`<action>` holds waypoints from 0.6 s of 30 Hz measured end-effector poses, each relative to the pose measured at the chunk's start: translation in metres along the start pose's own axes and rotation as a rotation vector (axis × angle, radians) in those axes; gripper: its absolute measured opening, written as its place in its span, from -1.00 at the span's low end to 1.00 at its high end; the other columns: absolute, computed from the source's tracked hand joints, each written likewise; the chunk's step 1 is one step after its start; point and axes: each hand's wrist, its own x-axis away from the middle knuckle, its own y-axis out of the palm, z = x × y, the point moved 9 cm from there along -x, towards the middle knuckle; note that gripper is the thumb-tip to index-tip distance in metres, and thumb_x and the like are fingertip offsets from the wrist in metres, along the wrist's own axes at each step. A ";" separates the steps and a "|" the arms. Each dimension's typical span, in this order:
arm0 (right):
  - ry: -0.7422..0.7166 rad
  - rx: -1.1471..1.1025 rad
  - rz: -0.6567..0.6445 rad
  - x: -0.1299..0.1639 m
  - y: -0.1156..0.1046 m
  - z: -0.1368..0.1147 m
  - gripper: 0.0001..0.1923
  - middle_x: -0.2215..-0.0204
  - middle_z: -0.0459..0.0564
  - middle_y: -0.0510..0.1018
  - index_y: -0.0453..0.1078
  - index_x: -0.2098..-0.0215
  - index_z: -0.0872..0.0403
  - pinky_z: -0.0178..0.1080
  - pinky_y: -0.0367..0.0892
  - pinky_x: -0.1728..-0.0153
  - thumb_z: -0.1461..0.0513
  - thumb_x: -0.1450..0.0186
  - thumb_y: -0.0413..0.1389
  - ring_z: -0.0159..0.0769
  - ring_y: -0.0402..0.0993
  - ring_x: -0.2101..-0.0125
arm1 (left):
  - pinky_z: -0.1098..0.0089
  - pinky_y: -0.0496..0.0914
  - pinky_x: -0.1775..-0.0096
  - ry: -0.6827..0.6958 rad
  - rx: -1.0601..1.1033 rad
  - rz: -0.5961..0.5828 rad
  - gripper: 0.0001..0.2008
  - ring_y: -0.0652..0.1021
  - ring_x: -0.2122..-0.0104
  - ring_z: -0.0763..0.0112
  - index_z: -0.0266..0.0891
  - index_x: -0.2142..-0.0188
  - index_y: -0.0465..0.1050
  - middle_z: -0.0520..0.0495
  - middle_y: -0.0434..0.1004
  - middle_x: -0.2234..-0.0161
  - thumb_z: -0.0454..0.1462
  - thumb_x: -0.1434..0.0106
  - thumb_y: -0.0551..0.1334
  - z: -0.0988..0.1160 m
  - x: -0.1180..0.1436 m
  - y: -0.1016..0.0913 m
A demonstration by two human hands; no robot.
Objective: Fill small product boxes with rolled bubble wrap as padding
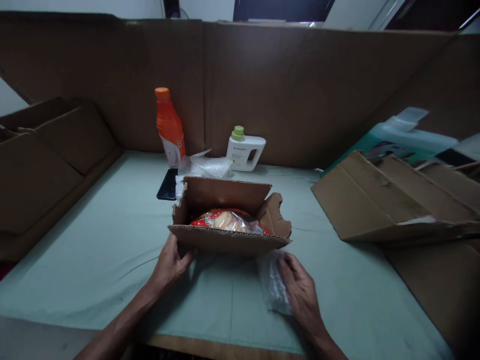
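An open cardboard box [228, 241] stands on the light green cloth, its flaps raised. Inside lies a shiny plastic packet [228, 220] with red printing and pale contents; its lower part is hidden by the front wall. At the box's lower left corner, my left hand [170, 264] grips the cardboard, thumb toward the front and the other fingers partly hidden. My right hand [300, 285] is closed on a crumpled piece of bubble wrap [275, 282], just below the box's front right corner.
Behind the box are more bubble wrap [206, 165], a black phone [167, 185], an orange bottle [170, 130] and a white jug [245, 152] with a green cap. Cardboard boxes flank both sides; a teal liquid container [401, 135] leans at right. A cardboard wall [300, 90] closes the back.
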 end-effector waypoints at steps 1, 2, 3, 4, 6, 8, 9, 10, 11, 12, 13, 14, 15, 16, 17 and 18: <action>-0.013 -0.025 -0.021 -0.009 0.014 -0.003 -0.51 0.32 0.02 0.64 0.52 0.13 0.07 -0.26 0.48 0.37 -0.15 -0.31 0.11 -0.20 0.55 0.36 | 0.15 0.49 0.13 0.009 0.009 0.014 -0.54 0.55 0.12 0.08 -0.31 0.02 0.36 -0.22 0.52 0.14 -0.09 -0.16 0.24 0.003 -0.007 0.002; -0.031 -0.036 -0.030 -0.020 0.024 -0.008 -0.50 0.31 0.02 0.63 0.51 0.13 0.08 -0.26 0.48 0.35 -0.15 -0.32 0.10 -0.20 0.55 0.35 | 0.13 0.48 0.09 0.018 0.020 0.031 -0.53 0.54 0.08 0.06 -0.31 -0.01 0.35 -0.24 0.52 0.11 -0.11 -0.16 0.23 0.005 -0.014 0.004; -0.051 -0.035 -0.033 -0.032 0.031 -0.012 -0.51 0.31 0.02 0.62 0.51 0.14 0.08 -0.26 0.47 0.35 -0.15 -0.32 0.10 -0.21 0.54 0.34 | 0.11 0.45 0.04 0.029 0.032 0.045 -0.51 0.52 0.03 0.05 -0.32 -0.05 0.33 -0.26 0.50 0.06 -0.13 -0.16 0.23 0.009 -0.023 0.005; -0.068 -0.028 -0.036 -0.045 0.036 -0.015 -0.51 0.33 0.01 0.62 0.51 0.15 0.09 -0.25 0.45 0.35 -0.15 -0.32 0.09 -0.22 0.53 0.36 | 0.10 0.43 0.00 0.038 0.045 0.052 -0.48 0.50 -0.01 0.03 -0.32 -0.09 0.31 -0.28 0.49 0.02 -0.16 -0.16 0.24 0.012 -0.032 0.007; -0.097 -0.006 -0.036 -0.066 0.038 -0.020 -0.49 0.37 0.00 0.61 0.51 0.19 0.10 -0.25 0.43 0.39 -0.16 -0.31 0.09 -0.23 0.50 0.40 | 0.09 0.40 -0.05 0.052 0.071 0.043 -0.41 0.47 -0.07 0.04 -0.32 -0.17 0.26 -0.29 0.46 -0.05 -0.20 -0.15 0.23 0.018 -0.051 0.008; -0.117 0.021 -0.037 -0.078 0.031 -0.023 -0.51 0.38 0.01 0.62 0.52 0.21 0.11 -0.22 0.43 0.37 -0.14 -0.28 0.12 -0.22 0.51 0.40 | 0.10 0.37 -0.09 0.067 0.092 0.040 -0.36 0.45 -0.11 0.07 -0.29 -0.24 0.21 -0.29 0.43 -0.11 -0.23 -0.16 0.23 0.023 -0.062 0.005; -0.119 0.032 -0.033 -0.078 0.024 -0.024 -0.54 0.37 0.02 0.63 0.53 0.22 0.11 -0.20 0.44 0.34 -0.12 -0.26 0.15 -0.19 0.53 0.37 | 0.10 0.36 -0.09 0.065 0.100 0.051 -0.34 0.44 -0.12 0.09 -0.27 -0.27 0.18 -0.29 0.42 -0.13 -0.23 -0.17 0.23 0.023 -0.062 0.002; -0.127 0.050 -0.033 -0.075 0.015 -0.024 -0.58 0.34 0.03 0.65 0.55 0.24 0.09 -0.17 0.45 0.29 -0.08 -0.24 0.18 -0.16 0.55 0.33 | 0.10 0.37 -0.09 0.049 0.107 0.071 -0.32 0.45 -0.12 0.11 -0.25 -0.29 0.15 -0.28 0.42 -0.13 -0.22 -0.19 0.24 0.022 -0.057 -0.003; -0.152 0.077 -0.043 -0.067 0.007 -0.026 -0.64 0.30 0.04 0.66 0.56 0.26 0.08 -0.15 0.47 0.21 -0.04 -0.24 0.20 -0.12 0.57 0.27 | 0.10 0.39 -0.06 0.019 0.114 0.093 -0.31 0.48 -0.09 0.13 -0.23 -0.31 0.13 -0.27 0.44 -0.11 -0.19 -0.22 0.24 0.018 -0.047 -0.007; -0.203 0.113 -0.074 -0.057 0.001 -0.030 -0.71 0.26 0.05 0.67 0.56 0.28 0.05 -0.13 0.47 0.15 0.01 -0.24 0.21 -0.10 0.59 0.21 | 0.11 0.42 -0.03 -0.018 0.121 0.107 -0.32 0.51 -0.04 0.15 -0.22 -0.31 0.13 -0.26 0.46 -0.08 -0.16 -0.24 0.24 0.013 -0.034 -0.010; -0.278 0.159 -0.130 -0.043 -0.001 -0.036 -0.79 0.22 0.05 0.68 0.57 0.28 0.03 -0.12 0.47 0.10 0.07 -0.27 0.21 -0.10 0.60 0.17 | 0.13 0.44 0.02 -0.057 0.130 0.099 -0.35 0.54 0.02 0.18 -0.21 -0.30 0.16 -0.24 0.48 -0.04 -0.14 -0.26 0.23 0.008 -0.018 -0.011; -0.378 0.214 -0.214 -0.026 0.001 -0.043 -0.85 0.18 0.04 0.68 0.57 0.27 0.00 -0.12 0.47 0.08 0.14 -0.29 0.19 -0.12 0.61 0.14 | 0.16 0.47 0.06 -0.090 0.146 0.070 -0.39 0.56 0.07 0.20 -0.21 -0.27 0.21 -0.23 0.51 0.00 -0.12 -0.27 0.23 0.004 0.000 -0.008; -0.488 0.272 -0.313 -0.006 0.008 -0.050 -0.87 0.15 0.02 0.68 0.57 0.24 -0.03 -0.13 0.48 0.08 0.20 -0.32 0.15 -0.14 0.61 0.13 | 0.18 0.49 0.09 -0.115 0.168 0.022 -0.44 0.57 0.11 0.22 -0.20 -0.23 0.27 -0.21 0.52 0.02 -0.11 -0.27 0.23 0.001 0.017 -0.003; -0.593 0.327 -0.412 0.014 0.017 -0.055 -0.84 0.14 0.01 0.68 0.56 0.22 -0.05 -0.14 0.49 0.11 0.26 -0.34 0.12 -0.17 0.62 0.14 | 0.19 0.50 0.11 -0.130 0.195 -0.036 -0.48 0.57 0.12 0.22 -0.21 -0.20 0.32 -0.22 0.52 0.02 -0.11 -0.28 0.22 0.001 0.033 0.004; -0.675 0.375 -0.494 0.032 0.028 -0.058 -0.79 0.12 0.00 0.68 0.55 0.20 -0.06 -0.14 0.50 0.13 0.31 -0.34 0.09 -0.19 0.61 0.14 | 0.20 0.51 0.11 -0.141 0.226 -0.091 -0.48 0.58 0.12 0.22 -0.21 -0.18 0.33 -0.23 0.52 0.01 -0.10 -0.27 0.23 0.001 0.046 0.011; -0.737 0.421 -0.551 0.046 0.039 -0.060 -0.74 0.11 0.01 0.67 0.54 0.18 -0.06 -0.13 0.50 0.15 0.36 -0.34 0.06 -0.19 0.61 0.14 | 0.20 0.51 0.11 -0.152 0.254 -0.136 -0.46 0.58 0.10 0.20 -0.21 -0.20 0.32 -0.26 0.51 -0.02 -0.09 -0.26 0.24 0.002 0.056 0.017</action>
